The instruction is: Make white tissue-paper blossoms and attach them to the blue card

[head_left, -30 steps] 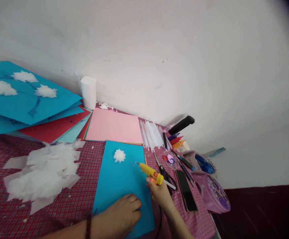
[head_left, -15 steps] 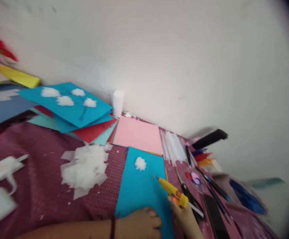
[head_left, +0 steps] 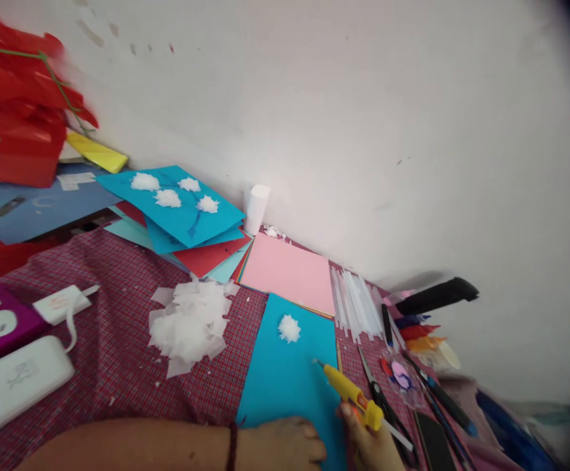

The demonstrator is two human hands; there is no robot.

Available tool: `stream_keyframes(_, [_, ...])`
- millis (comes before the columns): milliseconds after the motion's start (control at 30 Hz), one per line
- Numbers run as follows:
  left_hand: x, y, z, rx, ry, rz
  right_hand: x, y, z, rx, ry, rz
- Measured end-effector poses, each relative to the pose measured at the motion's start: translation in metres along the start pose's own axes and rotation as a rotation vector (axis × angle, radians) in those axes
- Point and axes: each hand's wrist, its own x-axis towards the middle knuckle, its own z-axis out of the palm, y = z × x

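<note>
1. Right hand [head_left: 370, 448] is clamped around the grip of the yellow glue gun [head_left: 351, 396], with the nozzle pointing toward 10 o'clock and its tip just over the blue sheet [head_left: 285, 386].
2. Left hand [head_left: 285, 448] lies flat with its fingers loosely together, pressing the sheet's near edge at 6 o'clock and gripping nothing.
3. It reads as a gluing step, with the sheet pinned and the gun aimed. Any dab calls for a steady sheet and the tip brought right down to the paper.
4. The sheet is flat, smooth and bright blue on the checked counter [head_left: 118, 353]. One white paper tuft [head_left: 289, 328] sits near its far end at 12 o'clock.
5. A heap of white tissue scraps [head_left: 189, 324] lies at 9 o'clock of the sheet, and scissors [head_left: 380, 399] lie at 3 o'clock just beside the gun.
</note>
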Motion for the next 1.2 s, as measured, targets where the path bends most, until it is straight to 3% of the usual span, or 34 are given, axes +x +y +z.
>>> stream_keyframes(100, [-0.002, 0.000, -0.007, -0.010, 0.041, 0.026, 0.001, 0.005, -0.001, 0.037, -0.070, 0.105])
stream_keyframes(200, [-0.003, 0.002, -0.017, 0.001, 0.026, 0.057, -0.001, 0.006, 0.002, 0.030, -0.031, 0.126])
stream_keyframes(400, [-0.005, 0.008, -0.032, -0.098, 0.009, -0.018, -0.005, -0.022, 0.000, 0.000, -0.061, 0.102])
stream_keyframes(533, [-0.005, 0.008, -0.029, -0.128, 0.008, -0.042, -0.006, -0.028, 0.002, 0.048, -0.112, 0.116])
stream_keyframes(800, [-0.004, 0.008, -0.025, -0.144, 0.022, -0.042, -0.006, -0.021, 0.002, 0.044, -0.056, 0.050])
stream_keyframes(1000, [-0.005, 0.008, -0.025, -0.138, -0.001, -0.047, -0.009, -0.025, -0.002, 0.014, -0.123, 0.065])
stream_keyframes(1200, [-0.004, 0.008, -0.023, -0.151, -0.004, -0.053, -0.008, -0.020, 0.003, 0.013, -0.040, 0.054])
